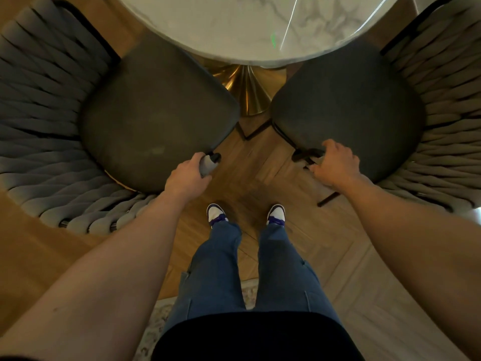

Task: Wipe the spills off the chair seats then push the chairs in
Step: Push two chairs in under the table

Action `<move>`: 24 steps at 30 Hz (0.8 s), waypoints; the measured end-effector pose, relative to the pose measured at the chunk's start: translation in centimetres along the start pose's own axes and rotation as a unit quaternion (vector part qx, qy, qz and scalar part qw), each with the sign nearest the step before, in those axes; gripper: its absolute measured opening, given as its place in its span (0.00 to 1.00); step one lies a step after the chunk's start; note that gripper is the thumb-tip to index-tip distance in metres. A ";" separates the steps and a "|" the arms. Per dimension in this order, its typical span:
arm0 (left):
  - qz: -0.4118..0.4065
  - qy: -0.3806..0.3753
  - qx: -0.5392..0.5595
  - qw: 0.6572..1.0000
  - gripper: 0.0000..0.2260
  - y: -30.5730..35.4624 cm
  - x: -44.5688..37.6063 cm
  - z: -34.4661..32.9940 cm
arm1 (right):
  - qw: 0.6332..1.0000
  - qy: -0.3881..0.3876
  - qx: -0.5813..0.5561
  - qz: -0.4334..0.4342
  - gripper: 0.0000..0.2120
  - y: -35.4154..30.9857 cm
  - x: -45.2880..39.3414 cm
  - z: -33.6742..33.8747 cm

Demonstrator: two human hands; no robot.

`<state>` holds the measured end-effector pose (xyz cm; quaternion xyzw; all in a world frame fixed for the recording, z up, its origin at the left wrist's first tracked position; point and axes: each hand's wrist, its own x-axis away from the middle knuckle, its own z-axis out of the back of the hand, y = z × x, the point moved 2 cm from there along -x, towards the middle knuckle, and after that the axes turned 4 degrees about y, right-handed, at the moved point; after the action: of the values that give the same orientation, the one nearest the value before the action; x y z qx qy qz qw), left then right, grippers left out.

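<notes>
We stand between two chairs at the round table (260, 29). Our left hand (186, 178) grasps the grey arm end of the left chair (156, 105), near its seat's front corner. Our right hand (335, 165) curls over the right chair's (346, 108) front seat edge, gripping it.

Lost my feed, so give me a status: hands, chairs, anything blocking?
Left hand grips a grey bottle. Right hand on right chair seat edge. Pale smear on left chair. Both partly under table; nothing blocking.
</notes>
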<state>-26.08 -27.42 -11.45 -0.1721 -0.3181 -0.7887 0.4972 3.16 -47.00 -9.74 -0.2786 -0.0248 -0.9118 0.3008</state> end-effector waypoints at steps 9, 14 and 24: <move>0.013 0.010 -0.060 0.998 0.25 0.6 -0.4 -0.6 | 0.998 0.005 -0.063 0.014 0.23 2.9 -0.5 -0.7; 0.016 0.029 -0.052 0.998 0.25 1.3 0.1 -0.5 | 0.997 0.012 -0.068 0.024 0.23 3.0 -0.5 -0.8; 0.047 0.039 -0.021 0.998 0.25 2.0 0.8 -1.3 | 0.997 0.004 -0.079 0.018 0.23 3.1 -0.5 -0.5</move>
<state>-24.54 -29.42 -11.28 -0.1660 -0.2732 -0.7772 0.5420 4.97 -49.38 -10.80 -0.2980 0.0533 -0.9066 0.2941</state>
